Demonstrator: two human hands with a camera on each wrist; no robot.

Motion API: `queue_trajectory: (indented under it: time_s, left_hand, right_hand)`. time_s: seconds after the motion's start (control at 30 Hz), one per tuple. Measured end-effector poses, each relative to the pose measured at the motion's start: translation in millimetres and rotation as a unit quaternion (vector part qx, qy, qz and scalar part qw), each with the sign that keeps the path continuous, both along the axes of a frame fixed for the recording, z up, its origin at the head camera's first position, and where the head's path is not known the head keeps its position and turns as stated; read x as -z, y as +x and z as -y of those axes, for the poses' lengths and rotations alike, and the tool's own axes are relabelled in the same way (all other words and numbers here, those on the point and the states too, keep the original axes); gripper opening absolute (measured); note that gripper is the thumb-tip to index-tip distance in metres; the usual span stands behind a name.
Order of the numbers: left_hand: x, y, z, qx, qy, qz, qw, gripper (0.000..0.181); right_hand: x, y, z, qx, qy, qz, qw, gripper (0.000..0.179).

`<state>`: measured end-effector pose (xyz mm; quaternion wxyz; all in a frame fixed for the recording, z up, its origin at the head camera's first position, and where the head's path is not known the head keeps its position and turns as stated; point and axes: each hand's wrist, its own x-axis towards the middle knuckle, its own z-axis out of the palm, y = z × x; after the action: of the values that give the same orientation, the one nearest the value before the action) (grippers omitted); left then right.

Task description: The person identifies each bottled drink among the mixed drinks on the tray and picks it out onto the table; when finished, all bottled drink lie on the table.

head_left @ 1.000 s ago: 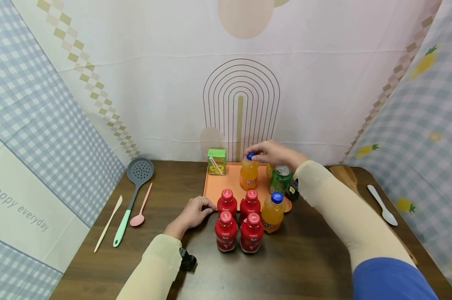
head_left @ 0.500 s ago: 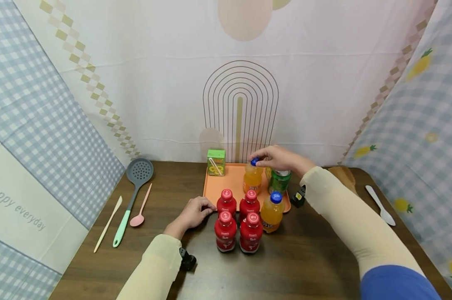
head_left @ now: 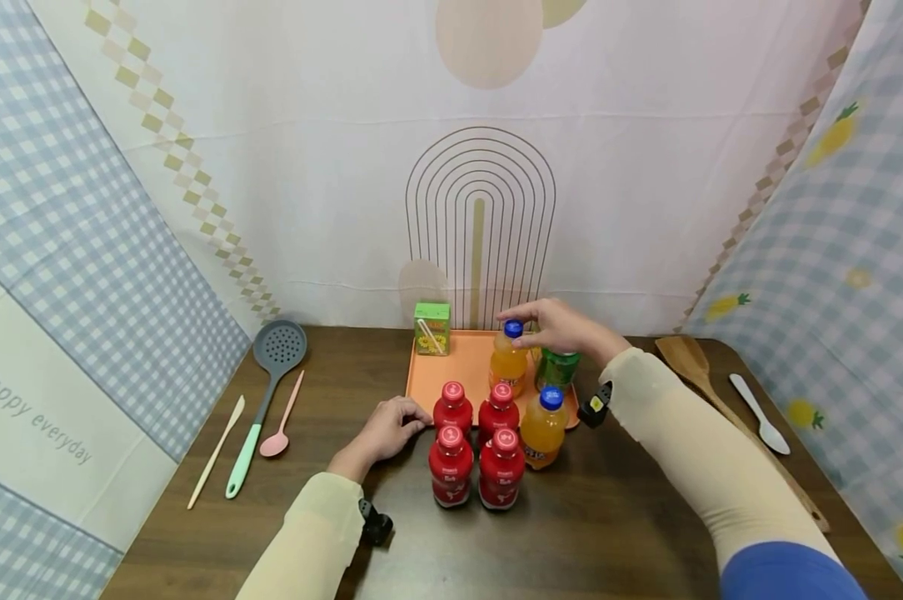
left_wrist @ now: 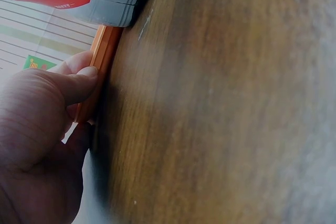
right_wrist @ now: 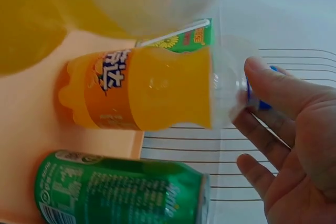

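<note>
My left hand (head_left: 389,427) pinches the near left corner of an orange tray (head_left: 432,379); in the left wrist view the thumb lies on the tray's rim (left_wrist: 102,56). My right hand (head_left: 564,327) is at the blue-capped top of an upright orange soda bottle (head_left: 507,367) on the tray, thumb and fingers around its cap and neck. Right of that bottle stands a green soda can (right_wrist: 121,192), partly under the hand in the head view. A green juice box (head_left: 432,329) with a straw sits at the tray's back left corner.
Several red bottles (head_left: 451,475) stand in two rows at the tray's front, beside a second orange soda bottle (head_left: 543,433). To the left lie a slotted turner (head_left: 280,347), a pink spoon (head_left: 275,443) and a pale knife (head_left: 217,454). On the right are a wooden spatula (head_left: 687,362) and a white spoon (head_left: 772,435).
The orange soda bottle has shifted right and a little nearer on the tray, towards the green can, with my right hand at its top. My left hand has stayed at the tray corner.
</note>
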<state>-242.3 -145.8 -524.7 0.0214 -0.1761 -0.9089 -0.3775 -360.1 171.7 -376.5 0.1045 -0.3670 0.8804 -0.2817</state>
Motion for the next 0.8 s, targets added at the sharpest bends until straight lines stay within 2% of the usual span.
queue_trajectory:
  time_s: [0.27,0.53,0.8]
  left_hand:
    - [0.2,-0.5,-0.2,-0.003,-0.004,0.007,1.0,0.016]
    - [-0.1,1.0,0.5,0.0,0.003,0.008,1.0,0.017]
    - [2.2,-0.2,1.1,0.001,0.003,0.002,1.0,0.015]
  right_hand:
    - [7.3,2.8,0.3,0.028,-0.012,-0.013,0.9995,0.035]
    - [10.2,16.8,-5.0,0.03,-0.033,-0.05,0.9977,0.034]
    - [-0.6,34.1,-10.8,0.045,-0.07,-0.077,0.9935,0.033]
